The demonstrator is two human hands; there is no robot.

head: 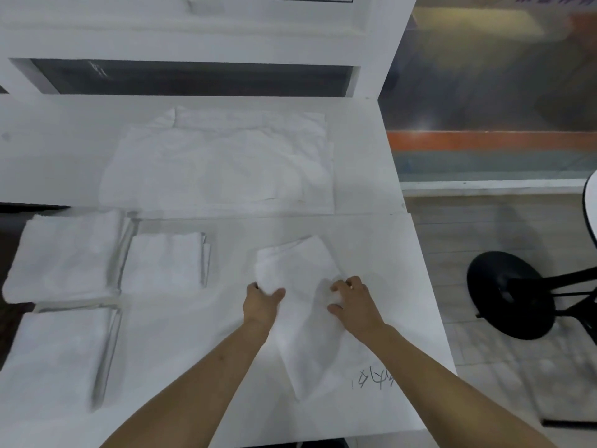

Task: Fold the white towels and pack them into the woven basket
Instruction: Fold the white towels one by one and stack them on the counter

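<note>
A white towel (300, 286) lies on the white table (371, 240) in front of me, part folded, with a long strip running toward me. My left hand (261, 302) grips its left edge, fingers tucked under the fabric. My right hand (353, 300) pinches the cloth at the right side. Three folded white towels lie at the left: one at the far left (64, 253), one beside it (164, 260), one nearer me (55, 357). A large unfolded pile of white towels (219, 160) lies spread at the back. No woven basket is in view.
The table's right edge drops to a tiled floor where a black stool base (510, 295) stands. A white wall unit with a dark slot (193, 77) rises behind the table. Pen marks (374, 378) are on the tabletop near my right arm.
</note>
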